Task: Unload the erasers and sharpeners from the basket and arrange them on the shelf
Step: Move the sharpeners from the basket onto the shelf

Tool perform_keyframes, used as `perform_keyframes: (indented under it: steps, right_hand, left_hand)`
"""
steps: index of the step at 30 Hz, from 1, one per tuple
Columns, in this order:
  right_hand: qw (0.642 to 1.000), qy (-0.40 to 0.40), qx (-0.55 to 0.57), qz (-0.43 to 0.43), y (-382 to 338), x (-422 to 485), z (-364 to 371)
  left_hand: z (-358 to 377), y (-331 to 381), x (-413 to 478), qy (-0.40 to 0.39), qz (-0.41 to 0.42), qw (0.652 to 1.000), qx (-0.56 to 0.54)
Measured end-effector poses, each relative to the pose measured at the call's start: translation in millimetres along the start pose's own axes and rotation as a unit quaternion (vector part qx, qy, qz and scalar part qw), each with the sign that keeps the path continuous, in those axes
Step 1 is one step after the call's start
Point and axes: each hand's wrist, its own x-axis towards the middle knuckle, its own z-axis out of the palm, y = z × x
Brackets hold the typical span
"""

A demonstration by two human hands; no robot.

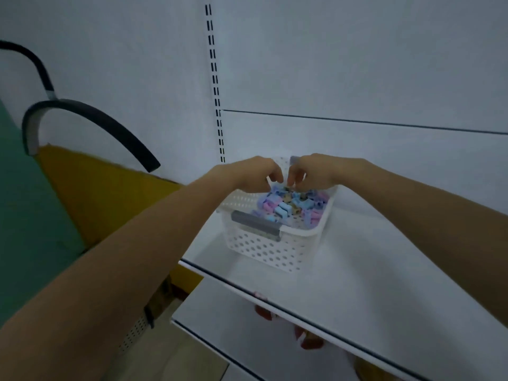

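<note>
Head view has us looking down over both our bare forearms at a white perforated basket (264,251) that sits on the white shelf (371,270), towards its left end and a little back from the front edge. A grey handle (255,225) runs along the basket's near rim. Inside we see the erasers and sharpeners (291,206), a loose heap of small blue, pink and purple pieces that fills the bottom; they are too small and blurred for us to tell one kind from the other. None of them lies on the shelf board around the basket.

Our left hand (247,174) and our right hand (319,171) meet over the far half of the basket, nearly touching each other. The fingers of both curl downward, and the right fingertips (292,183) reach the top of the heap. We cannot tell whether either hand has a piece pinched, because the fingertips are blurred and hide what lies under them.

Behind the basket a slotted upright (215,86) runs up the pale back panel. Below the shelf we see a lower shelf (233,320), with some reddish things (308,339) partly hidden under the upper board. At the left, two black curved handles (90,119) arch over a yellow and green surface.
</note>
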Motion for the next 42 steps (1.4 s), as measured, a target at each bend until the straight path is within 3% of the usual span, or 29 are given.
perform_keyframes:
  steps: [8,13,24,34,42]
  right_hand:
    - [0.998,-0.017,0.007,0.057,9.8,11.2,19.7]
    - [0.998,-0.022,-0.014,0.06,16.0,20.5,24.7]
    - [0.981,-0.173,-0.043,0.08,8.6,31.7,15.7]
    - [0.987,-0.152,-0.026,0.047,11.6,35.6,19.5]
    - [0.992,-0.111,0.026,0.059,18.6,40.1,17.2]
  left_hand:
    - [13.0,-3.3,35.3,-0.055,0.036,0.998,0.022]
    - [24.7,0.1,53.2,-0.142,0.022,0.988,0.054]
    - [31.2,-2.6,53.5,-0.117,0.011,0.993,0.014]
    - [34.9,0.1,53.7,-0.151,0.015,0.988,0.021]
    - [33.8,-1.8,54.2,-0.12,0.043,0.992,0.012]
